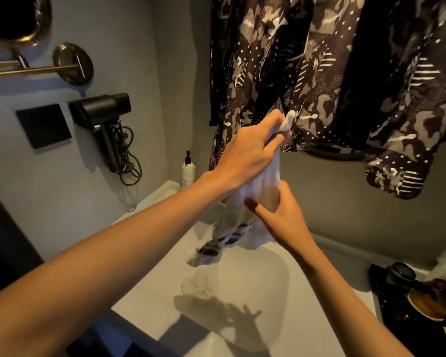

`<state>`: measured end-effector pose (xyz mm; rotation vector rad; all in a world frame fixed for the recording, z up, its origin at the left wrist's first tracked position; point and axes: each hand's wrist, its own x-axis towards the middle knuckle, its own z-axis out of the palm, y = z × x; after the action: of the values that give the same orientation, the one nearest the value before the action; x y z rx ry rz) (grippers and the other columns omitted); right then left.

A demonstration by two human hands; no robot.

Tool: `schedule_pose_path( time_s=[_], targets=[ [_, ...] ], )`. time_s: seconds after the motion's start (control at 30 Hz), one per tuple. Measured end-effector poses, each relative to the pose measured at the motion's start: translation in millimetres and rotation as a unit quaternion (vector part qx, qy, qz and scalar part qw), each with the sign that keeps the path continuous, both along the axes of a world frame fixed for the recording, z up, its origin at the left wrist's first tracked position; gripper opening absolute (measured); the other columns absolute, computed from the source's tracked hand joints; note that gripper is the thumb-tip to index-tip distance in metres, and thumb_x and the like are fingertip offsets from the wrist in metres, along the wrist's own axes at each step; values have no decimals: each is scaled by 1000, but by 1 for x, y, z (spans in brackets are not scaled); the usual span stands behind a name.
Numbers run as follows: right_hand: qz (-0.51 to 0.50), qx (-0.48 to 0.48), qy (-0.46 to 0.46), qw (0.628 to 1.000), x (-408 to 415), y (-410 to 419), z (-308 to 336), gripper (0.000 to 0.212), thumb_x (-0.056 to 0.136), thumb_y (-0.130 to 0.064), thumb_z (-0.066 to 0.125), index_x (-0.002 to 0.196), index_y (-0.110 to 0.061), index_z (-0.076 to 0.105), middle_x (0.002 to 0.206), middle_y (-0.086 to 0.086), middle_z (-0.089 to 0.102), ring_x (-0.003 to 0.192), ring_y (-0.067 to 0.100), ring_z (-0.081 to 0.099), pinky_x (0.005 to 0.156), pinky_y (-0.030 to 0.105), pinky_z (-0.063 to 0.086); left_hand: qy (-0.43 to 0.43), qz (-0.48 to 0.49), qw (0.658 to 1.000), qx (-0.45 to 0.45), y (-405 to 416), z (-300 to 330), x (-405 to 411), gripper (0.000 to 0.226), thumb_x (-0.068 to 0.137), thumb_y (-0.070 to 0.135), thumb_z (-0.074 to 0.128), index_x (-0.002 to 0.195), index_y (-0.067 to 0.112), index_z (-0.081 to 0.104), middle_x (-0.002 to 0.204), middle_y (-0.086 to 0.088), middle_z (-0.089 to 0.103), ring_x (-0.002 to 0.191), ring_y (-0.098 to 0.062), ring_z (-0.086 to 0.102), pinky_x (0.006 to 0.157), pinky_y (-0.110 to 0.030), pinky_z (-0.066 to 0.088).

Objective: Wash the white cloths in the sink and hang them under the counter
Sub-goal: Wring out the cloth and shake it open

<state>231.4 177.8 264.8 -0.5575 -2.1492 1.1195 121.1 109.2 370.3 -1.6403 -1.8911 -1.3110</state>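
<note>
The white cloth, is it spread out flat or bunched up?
Bunched up. The left hand grips the white cloth at its top, the right hand holds its middle, and it hangs gathered over the sink.

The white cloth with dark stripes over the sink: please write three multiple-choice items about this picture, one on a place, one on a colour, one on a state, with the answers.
1. Where is the white pump bottle with the black top?
A. in the back corner of the counter, by the wall
B. inside the sink
C. on the brass towel bar

2. What colour is the wall-mounted hair dryer?
A. white
B. black
C. red

3. How is the white cloth with dark stripes held?
A. lying flat in the basin
B. hanging from the towel bar
C. gripped by both hands above the white sink

Answers:
1 A: the white pump bottle stands at the corner where the counter meets the wall.
2 B: the hair dryer is black, with a coiled cord.
3 C: the left hand grips the top of the cloth, the right hand holds it lower, above the sink.
</note>
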Motion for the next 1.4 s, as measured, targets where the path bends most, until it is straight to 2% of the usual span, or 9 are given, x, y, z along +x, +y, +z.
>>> schedule_pose_path(
  time_s=[0.1,0.3,0.47,0.6,0.93,1.03,1.2,1.3,1.4],
  targets=[
    [30,31,-24,999,-12,13,12,34,87,-26,72,65,-13,50,56,-2,46,52,1,37,54,32,31,-33,-2,999,-41,-6,-2,-10,22,98,35,57,96,15,48,62,11,48,55,-2,46,56,-29,32],
    [83,135,-74,985,-2,29,37,43,82,-44,75,68,-4,65,58,9,54,57,8,42,55,31,34,-193,5,966,-172,-49,-20,-56,45,73,37,84,104,24,54,91,8,61,80,-16,57,70,-32,48],
    [155,19,-121,980,5,32,60,28,86,-36,71,77,-10,77,67,-1,65,64,3,51,62,22,42,-209,-48,957,-195,-69,-40,-71,33,81,17,76,109,31,65,111,-5,67,104,-28,64,91,-43,54],
    [112,9,-40,993,11,44,71,26,90,-28,70,69,-11,70,60,-4,59,55,1,46,52,16,38,-223,-78,951,-201,-71,-46,-72,49,80,7,77,120,28,60,118,2,63,107,-11,61,88,-24,54],
    [153,-35,53,986,9,39,103,29,97,-17,60,69,-11,60,58,-13,55,57,-1,47,55,13,38,-404,75,908,-79,-42,-99,-90,28,91,0,49,96,17,70,88,-2,66,80,-18,59,63,-26,49],
    [144,-110,83,980,9,37,109,43,97,-31,60,79,8,55,72,11,48,65,20,42,55,28,33,-482,74,870,-75,-30,-113,-82,26,102,22,44,93,12,66,83,-7,64,81,-25,61,68,-39,57],
    [103,-31,-143,984,25,48,106,68,74,-69,67,73,-3,50,64,6,40,60,18,35,56,31,26,-372,3,928,-13,-10,-63,-56,21,101,15,48,96,19,67,91,3,69,84,-8,62,78,-25,48],
    [63,-59,-150,985,22,44,74,65,61,-66,75,102,-18,61,91,-9,66,78,4,62,65,23,45,-280,-75,957,-31,3,-26,-34,22,102,9,48,90,18,64,78,13,60,63,13,52,66,-6,40],
    [123,-30,-209,970,13,32,35,44,72,-45,82,103,-17,69,99,-3,74,78,-6,63,66,18,51,-201,-91,973,-74,10,-9,-33,24,101,14,51,81,22,61,73,16,57,62,9,50,67,-16,40]
  ],
)
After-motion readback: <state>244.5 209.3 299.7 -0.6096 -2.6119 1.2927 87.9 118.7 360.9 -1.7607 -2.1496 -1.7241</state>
